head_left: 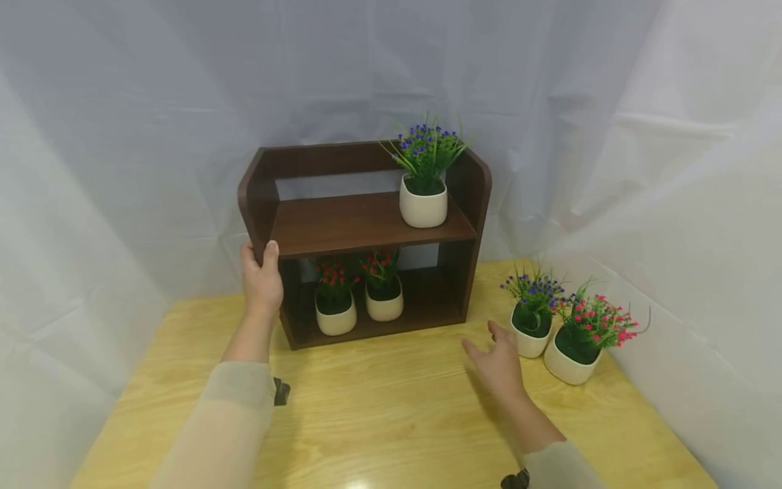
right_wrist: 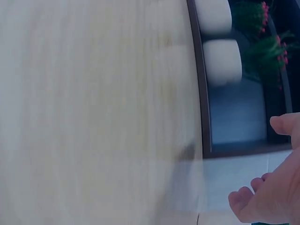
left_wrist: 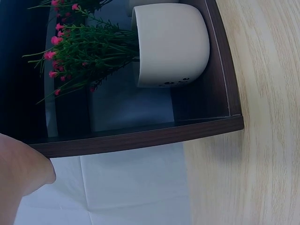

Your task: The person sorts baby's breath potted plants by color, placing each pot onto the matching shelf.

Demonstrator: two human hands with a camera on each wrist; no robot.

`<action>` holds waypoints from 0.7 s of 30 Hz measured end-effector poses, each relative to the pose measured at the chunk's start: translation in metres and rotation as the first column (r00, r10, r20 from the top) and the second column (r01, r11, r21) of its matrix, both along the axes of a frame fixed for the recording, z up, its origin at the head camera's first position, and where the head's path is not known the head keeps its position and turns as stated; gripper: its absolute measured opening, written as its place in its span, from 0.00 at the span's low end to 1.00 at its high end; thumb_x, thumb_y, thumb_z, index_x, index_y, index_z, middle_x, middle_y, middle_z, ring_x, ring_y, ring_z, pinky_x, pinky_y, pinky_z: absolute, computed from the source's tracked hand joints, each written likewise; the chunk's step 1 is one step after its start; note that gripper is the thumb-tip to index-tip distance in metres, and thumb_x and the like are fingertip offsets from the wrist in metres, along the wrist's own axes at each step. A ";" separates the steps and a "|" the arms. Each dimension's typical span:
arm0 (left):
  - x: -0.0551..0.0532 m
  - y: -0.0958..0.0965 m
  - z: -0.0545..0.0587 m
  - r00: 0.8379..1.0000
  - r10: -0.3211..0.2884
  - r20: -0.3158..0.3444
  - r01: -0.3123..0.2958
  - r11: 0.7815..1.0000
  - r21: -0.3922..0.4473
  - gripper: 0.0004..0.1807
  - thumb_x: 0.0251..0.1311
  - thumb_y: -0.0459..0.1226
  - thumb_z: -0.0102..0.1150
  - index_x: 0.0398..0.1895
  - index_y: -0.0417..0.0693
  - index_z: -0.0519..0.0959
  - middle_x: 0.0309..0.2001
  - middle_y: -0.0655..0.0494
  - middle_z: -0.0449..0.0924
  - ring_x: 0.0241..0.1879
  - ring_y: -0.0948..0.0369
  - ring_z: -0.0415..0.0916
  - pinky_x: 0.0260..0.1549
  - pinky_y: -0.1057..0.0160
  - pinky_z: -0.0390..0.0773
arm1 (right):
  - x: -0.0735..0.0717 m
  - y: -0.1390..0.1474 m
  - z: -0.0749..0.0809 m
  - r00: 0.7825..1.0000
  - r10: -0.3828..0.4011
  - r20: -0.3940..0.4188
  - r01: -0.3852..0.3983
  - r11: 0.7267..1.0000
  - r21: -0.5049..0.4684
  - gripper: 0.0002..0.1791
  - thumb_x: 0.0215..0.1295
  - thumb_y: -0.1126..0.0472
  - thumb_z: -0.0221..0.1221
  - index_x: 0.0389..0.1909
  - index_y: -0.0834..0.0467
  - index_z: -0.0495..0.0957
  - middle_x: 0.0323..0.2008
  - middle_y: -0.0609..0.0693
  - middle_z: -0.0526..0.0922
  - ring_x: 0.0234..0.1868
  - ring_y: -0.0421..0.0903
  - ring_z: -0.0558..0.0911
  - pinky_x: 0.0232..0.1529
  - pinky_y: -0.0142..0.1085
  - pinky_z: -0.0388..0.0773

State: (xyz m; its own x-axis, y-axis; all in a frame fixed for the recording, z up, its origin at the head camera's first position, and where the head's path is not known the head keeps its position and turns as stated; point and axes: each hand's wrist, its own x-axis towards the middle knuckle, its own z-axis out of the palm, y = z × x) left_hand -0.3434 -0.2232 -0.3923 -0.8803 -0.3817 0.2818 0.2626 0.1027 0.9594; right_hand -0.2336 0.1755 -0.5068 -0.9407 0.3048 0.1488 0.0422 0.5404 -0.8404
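Note:
My left hand [head_left: 263,282] grips the left side panel of a dark brown two-tier shelf [head_left: 366,234], thumb at the front edge. The right hand [head_left: 497,363] is over the table, fingers spread and holding nothing, just left of a white pot with blue-purple flowers [head_left: 531,336]. Beside that pot stands another with pink flowers [head_left: 571,360]. On the upper tier, toward the right, sits a potted plant with blue-purple flowers [head_left: 423,204]. Two red-flowered pots stand on the lower tier, a left one [head_left: 336,317] and a right one [head_left: 385,302].
The shelf stands on a light wooden table [head_left: 366,407]. Pale sheeting [head_left: 153,170] hangs behind the table and along both sides. The two loose pots are close to the table's right edge.

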 end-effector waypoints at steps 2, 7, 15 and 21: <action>0.001 0.000 0.001 1.000 0.006 0.009 -0.006 1.000 -0.002 0.18 0.82 0.54 0.50 0.64 0.56 0.67 0.59 0.62 0.72 0.72 0.52 0.67 0.77 0.49 0.61 | 0.004 0.009 0.000 1.000 -0.015 0.026 0.016 1.000 -0.002 0.44 0.73 0.54 0.67 0.79 0.73 0.62 0.73 0.75 0.66 0.75 0.73 0.70 0.76 0.64 0.69; 0.001 0.000 0.001 1.000 0.016 0.016 -0.016 1.000 -0.003 0.18 0.82 0.54 0.50 0.63 0.57 0.68 0.56 0.64 0.72 0.70 0.53 0.67 0.76 0.50 0.61 | 0.013 0.029 -0.003 0.993 -0.099 0.057 0.101 0.994 -0.030 0.44 0.74 0.53 0.66 0.79 0.73 0.60 0.72 0.76 0.65 0.74 0.74 0.69 0.78 0.64 0.66; 0.001 0.000 0.001 1.000 0.015 0.013 -0.015 1.000 0.002 0.19 0.82 0.53 0.50 0.65 0.55 0.67 0.60 0.60 0.72 0.71 0.53 0.67 0.77 0.50 0.60 | 0.021 0.043 -0.003 0.975 -0.223 0.018 0.224 0.974 -0.039 0.48 0.71 0.53 0.68 0.80 0.74 0.57 0.70 0.77 0.61 0.71 0.73 0.66 0.77 0.64 0.66; -0.001 0.000 0.001 1.000 0.026 0.001 -0.026 1.000 -0.005 0.23 0.82 0.52 0.50 0.68 0.50 0.66 0.60 0.59 0.72 0.70 0.53 0.67 0.76 0.50 0.61 | 0.015 0.051 0.001 0.964 -0.265 0.021 0.266 0.962 -0.069 0.55 0.71 0.51 0.69 0.84 0.72 0.48 0.75 0.77 0.53 0.77 0.75 0.61 0.80 0.65 0.61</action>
